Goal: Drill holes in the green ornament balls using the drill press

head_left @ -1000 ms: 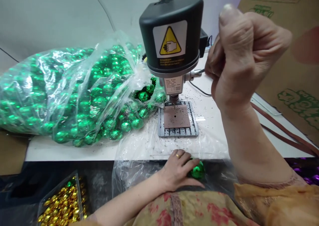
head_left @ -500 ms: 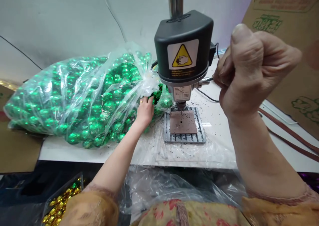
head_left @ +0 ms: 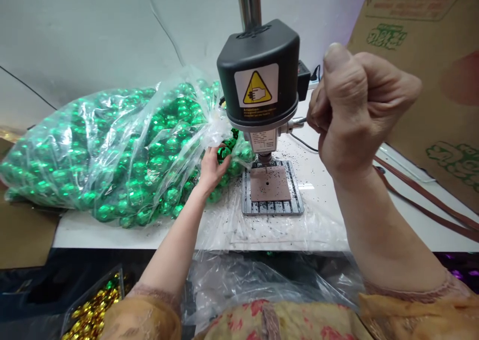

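Observation:
At the mouth of a clear plastic bag (head_left: 149,125) full of shiny green faceted balls, my left hand (head_left: 214,168) has its fingers curled round one green ball (head_left: 223,153). My right hand (head_left: 359,110) is raised in a fist on the feed handle (head_left: 299,122) of a small drill press (head_left: 258,75); its fingers partly hide the handle. Below the chuck (head_left: 264,158) lies a brown square plate (head_left: 270,192) with a dark hole, on the slotted metal base (head_left: 295,205). No ball rests on the plate.
Dark shavings litter the white table (head_left: 318,195) around the base. A cardboard box (head_left: 422,90) stands at the right, with brown straps (head_left: 422,190) before it. Loose plastic sheet (head_left: 262,275) hangs over the front edge. Gold balls (head_left: 93,310) fill a container at lower left.
My left hand has drawn back slightly from the bag's mouth, and a green ball now shows in its fingers. My right hand stays at the handle. The view has shifted a little.

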Demonstrator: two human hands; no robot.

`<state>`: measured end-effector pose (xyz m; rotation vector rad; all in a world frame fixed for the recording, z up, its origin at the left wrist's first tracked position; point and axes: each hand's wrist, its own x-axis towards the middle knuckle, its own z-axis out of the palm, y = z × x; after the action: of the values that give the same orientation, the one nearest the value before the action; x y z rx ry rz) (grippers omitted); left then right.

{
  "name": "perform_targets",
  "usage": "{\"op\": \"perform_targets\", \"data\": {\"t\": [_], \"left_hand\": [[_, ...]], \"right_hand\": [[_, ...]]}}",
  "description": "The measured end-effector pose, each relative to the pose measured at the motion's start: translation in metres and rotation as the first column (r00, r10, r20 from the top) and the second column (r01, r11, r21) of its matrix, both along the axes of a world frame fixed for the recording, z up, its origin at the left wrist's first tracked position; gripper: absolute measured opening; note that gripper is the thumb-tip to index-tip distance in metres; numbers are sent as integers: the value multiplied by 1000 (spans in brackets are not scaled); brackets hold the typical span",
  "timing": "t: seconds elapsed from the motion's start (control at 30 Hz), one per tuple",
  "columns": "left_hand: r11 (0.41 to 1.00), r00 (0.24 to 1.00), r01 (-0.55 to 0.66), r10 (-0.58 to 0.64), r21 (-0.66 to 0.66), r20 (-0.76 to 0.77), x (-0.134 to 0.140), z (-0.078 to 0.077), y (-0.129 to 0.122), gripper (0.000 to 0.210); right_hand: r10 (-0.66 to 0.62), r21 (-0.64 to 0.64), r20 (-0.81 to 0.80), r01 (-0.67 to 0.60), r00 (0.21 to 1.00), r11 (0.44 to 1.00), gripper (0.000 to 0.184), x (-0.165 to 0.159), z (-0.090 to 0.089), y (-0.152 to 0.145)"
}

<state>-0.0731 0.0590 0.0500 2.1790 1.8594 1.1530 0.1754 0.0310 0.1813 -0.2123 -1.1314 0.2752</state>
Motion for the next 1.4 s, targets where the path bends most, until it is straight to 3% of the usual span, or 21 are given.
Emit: {"op": "perform_targets", "data": {"t": [0.07,0.17,0.23,0.3,0.43,0.8,1.0,1.17,1.4], "left_hand": [[998,964,36,-49,51,262,9,2,-13,34],[990,743,138,-94,-13,662,30,-9,-39,39],[969,582,236,-81,-73,809,45,-22,-54,42],[952,509,284,-47,-117,860,57,-37,-64,46],[955,555,263,-32,-139,831,69,-56,-66,53],[955,663,281,-123,-93,738,82,-72,-52,57],[941,700,319,-155,-110,697,85,-68,-50,61],[922,744,374,-231,-103,627,89,-60,-56,59],[898,696,425,-246,-112,675,94,-61,-61,57]], "right_hand": [[-9,-13,1,9,1000,1000,50,0,0,0],[-22,-36,2,22,1000,999,52,0,0,-1],[-32,-36,9,32,999,999,52,0,0,-1],[-46,-35,27,47,999,998,52,0,0,-2],[-52,-30,40,53,998,998,50,0,0,-3],[-6,-19,29,7,1000,1000,51,1,1,-5],[-77,-67,49,80,996,995,56,0,2,-8],[-63,-65,55,66,997,996,56,0,2,-8],[-45,-78,68,50,997,996,59,2,1,-5]]}}
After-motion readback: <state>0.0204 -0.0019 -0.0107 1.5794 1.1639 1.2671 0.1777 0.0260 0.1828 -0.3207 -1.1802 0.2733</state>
